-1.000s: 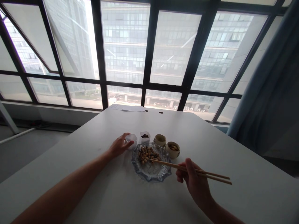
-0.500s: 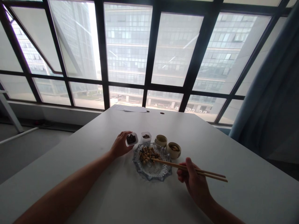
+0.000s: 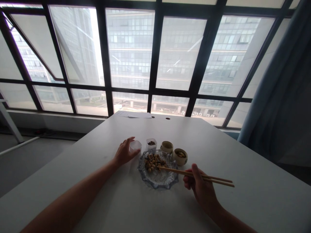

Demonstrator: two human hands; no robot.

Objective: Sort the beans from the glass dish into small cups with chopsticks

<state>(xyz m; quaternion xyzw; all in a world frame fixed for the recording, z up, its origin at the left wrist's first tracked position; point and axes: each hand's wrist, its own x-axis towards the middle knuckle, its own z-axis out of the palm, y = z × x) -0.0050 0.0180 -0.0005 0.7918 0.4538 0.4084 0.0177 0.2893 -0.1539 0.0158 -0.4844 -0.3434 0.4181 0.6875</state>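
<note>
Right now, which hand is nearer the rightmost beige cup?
Right. The right hand is in front and slightly right of the beige cup; the left hand is farther off to its left, at the clear container.

With our right hand (image 3: 202, 187) we held wooden chopsticks (image 3: 178, 171), their tips at the nuts (image 3: 152, 161) in the glass dish (image 3: 159, 185). Our left hand (image 3: 124, 153) curved around a translucent cup (image 3: 135, 147). Behind the dish we had another translucent cup (image 3: 151, 149), holding dark bits (image 3: 151, 143), and two beige cups (image 3: 180, 161) farther right.

White table (image 3: 116, 207), scalloped glass dish (image 3: 158, 185), two translucent containers (image 3: 151, 149), two beige cups (image 3: 179, 160), papers (image 3: 138, 115) by the far edge
</note>
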